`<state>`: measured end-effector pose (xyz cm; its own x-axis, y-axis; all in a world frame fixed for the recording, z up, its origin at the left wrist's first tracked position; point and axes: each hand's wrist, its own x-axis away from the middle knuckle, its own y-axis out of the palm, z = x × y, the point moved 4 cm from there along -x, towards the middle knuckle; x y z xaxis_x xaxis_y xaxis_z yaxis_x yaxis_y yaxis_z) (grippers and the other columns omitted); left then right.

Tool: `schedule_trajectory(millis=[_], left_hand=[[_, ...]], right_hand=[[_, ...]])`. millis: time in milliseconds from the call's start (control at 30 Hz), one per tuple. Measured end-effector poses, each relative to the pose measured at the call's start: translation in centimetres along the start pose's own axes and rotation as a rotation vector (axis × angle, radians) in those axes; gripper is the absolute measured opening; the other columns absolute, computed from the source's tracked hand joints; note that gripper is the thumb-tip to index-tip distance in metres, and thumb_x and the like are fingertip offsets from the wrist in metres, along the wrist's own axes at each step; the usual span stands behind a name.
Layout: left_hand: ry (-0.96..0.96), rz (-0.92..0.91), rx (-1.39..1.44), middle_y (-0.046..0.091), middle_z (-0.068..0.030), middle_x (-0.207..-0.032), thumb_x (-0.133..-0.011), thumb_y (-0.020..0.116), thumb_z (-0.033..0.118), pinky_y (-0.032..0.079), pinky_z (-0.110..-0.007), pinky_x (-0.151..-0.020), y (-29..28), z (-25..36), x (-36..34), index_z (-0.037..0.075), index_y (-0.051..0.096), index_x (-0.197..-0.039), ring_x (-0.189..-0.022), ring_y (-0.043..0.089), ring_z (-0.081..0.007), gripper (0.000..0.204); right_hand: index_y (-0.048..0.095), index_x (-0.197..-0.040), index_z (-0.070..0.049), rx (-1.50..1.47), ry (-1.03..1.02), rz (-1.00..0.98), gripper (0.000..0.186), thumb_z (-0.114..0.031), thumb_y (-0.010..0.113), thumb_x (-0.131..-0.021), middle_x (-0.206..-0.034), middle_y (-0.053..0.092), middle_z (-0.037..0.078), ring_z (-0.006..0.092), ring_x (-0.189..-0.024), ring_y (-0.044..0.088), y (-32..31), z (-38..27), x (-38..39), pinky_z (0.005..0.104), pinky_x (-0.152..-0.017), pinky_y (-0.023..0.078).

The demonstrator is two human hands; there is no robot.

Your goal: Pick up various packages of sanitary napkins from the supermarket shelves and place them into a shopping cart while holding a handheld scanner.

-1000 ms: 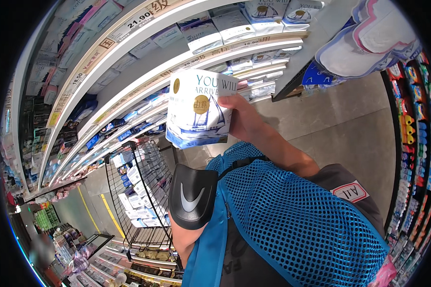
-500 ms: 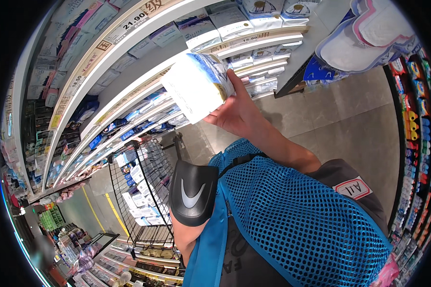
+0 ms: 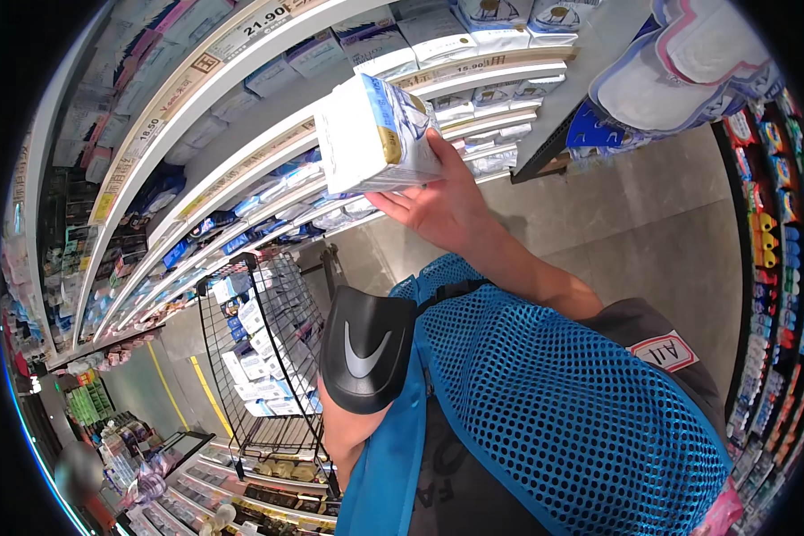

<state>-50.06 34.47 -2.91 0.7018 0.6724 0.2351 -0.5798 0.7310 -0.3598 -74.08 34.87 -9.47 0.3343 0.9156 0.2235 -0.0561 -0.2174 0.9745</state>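
My right hand (image 3: 442, 201) holds a white soft pack (image 3: 366, 143) with blue and gold printing, shaped like a pack of tissues. It holds the pack up in front of the shelves, thumb on the right face and fingers beneath. The pack is tilted, so a plain white side and the printed face both show. Of my left arm (image 3: 353, 438) only a bare part shows at the lower middle. A black plastic piece (image 3: 366, 348) with a grey curved mark covers the rest, and my left hand cannot be seen.
Long white shelves (image 3: 277, 134) with packs and price strips curve along the left and top. A black wire cart (image 3: 272, 357) carrying white and blue packs stands lower left. Pads in clear packaging (image 3: 670, 85) hang top right; a stocked rack (image 3: 768, 268) lines the right edge. Grey floor (image 3: 634, 205) lies between.
The pack has turned in my right hand and come slightly to the right, so its printed face and lower edge show differently. My fingers now extend further under it.
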Motion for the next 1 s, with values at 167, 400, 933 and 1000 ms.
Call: schedule_trajectory(millis=[167,400,933,1000], left_hand=[[-0.007,0.011,0.010,0.064,-0.0068,-0.093,-0.065,0.071,-0.006,0.046,-0.028,-0.071,-0.1,0.7,-0.3,0.001,0.060,-0.105,-0.081,0.059,-0.0134,0.042],[-0.013,0.034,0.097,0.062,-0.0135,-0.103,-0.063,0.071,0.003,0.045,-0.031,-0.082,1.1,1.0,-2.3,-0.002,0.055,-0.109,-0.092,0.061,-0.0201,0.049],[0.021,0.046,-0.358,0.055,-0.0210,-0.086,-0.061,0.064,0.001,0.045,-0.047,-0.068,1.8,3.9,-2.9,0.001,0.051,-0.094,-0.081,0.055,-0.0438,0.035],[0.062,0.071,-0.336,0.054,-0.0211,-0.086,-0.061,0.065,0.003,0.044,-0.049,-0.067,1.5,3.0,-2.1,0.001,0.051,-0.096,-0.082,0.054,-0.0435,0.038]], right_hand=[[0.034,-0.133,-0.011,-0.053,0.121,0.083,0.059,-0.041,0.055,-0.087,-0.137,0.035,0.013,0.0292,-0.132,0.025,0.9,0.7,0.4,0.0479,-0.107,0.022],[0.044,-0.126,-0.016,-0.041,0.066,-0.037,0.048,-0.043,0.050,-0.088,-0.131,0.042,0.008,0.0285,-0.118,0.037,-1.4,0.9,-1.2,0.0438,-0.091,0.031],[0.054,-0.116,-0.016,0.114,0.358,0.275,0.045,-0.050,0.044,-0.087,-0.109,0.057,0.007,0.0284,-0.097,0.050,-2.3,2.9,-0.5,0.0419,-0.082,0.037],[0.054,-0.114,-0.014,0.193,0.377,0.129,0.044,-0.048,0.044,-0.088,-0.107,0.058,0.007,0.0270,-0.095,0.052,-2.5,3.1,-0.5,0.0402,-0.081,0.039]])
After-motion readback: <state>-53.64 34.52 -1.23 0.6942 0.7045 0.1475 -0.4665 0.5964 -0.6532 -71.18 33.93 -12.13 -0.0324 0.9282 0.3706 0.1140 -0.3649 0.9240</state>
